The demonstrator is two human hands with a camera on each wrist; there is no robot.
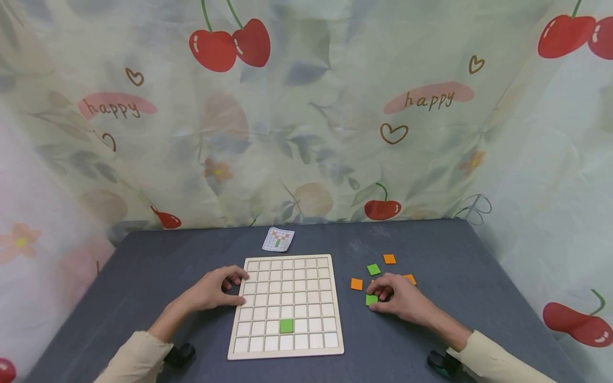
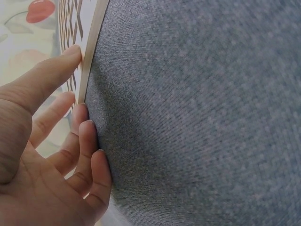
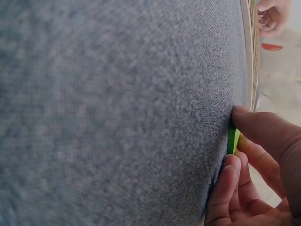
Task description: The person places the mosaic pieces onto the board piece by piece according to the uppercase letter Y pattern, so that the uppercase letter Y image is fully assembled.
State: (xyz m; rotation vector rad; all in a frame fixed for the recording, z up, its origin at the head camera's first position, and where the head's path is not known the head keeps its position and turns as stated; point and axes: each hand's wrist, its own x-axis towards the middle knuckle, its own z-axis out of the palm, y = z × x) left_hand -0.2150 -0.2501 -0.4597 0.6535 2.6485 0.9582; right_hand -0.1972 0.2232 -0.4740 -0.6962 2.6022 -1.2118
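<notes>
A pale wooden grid board [image 1: 287, 353] lies on the dark table, with one green square tile [image 1: 286, 326] in a cell of its second row from the front. My left hand [image 1: 217, 290] rests at the board's left edge; the left wrist view shows the thumb tip [image 2: 73, 51] on the rim and the other fingers loosely bent beside it. Right of the board, my right hand [image 1: 402, 300] pinches another green square tile [image 3: 232, 139] by its edges between thumb and fingers, low over the cloth.
Near the right hand lie a green tile [image 1: 373, 269] and several orange tiles, one [image 1: 356, 284] nearest the board, another [image 1: 389, 259] farther back and one [image 1: 409, 279] partly behind the hand. A small pattern card [image 1: 278, 239] sits behind the board. A printed curtain [image 1: 306, 133] rises behind the table.
</notes>
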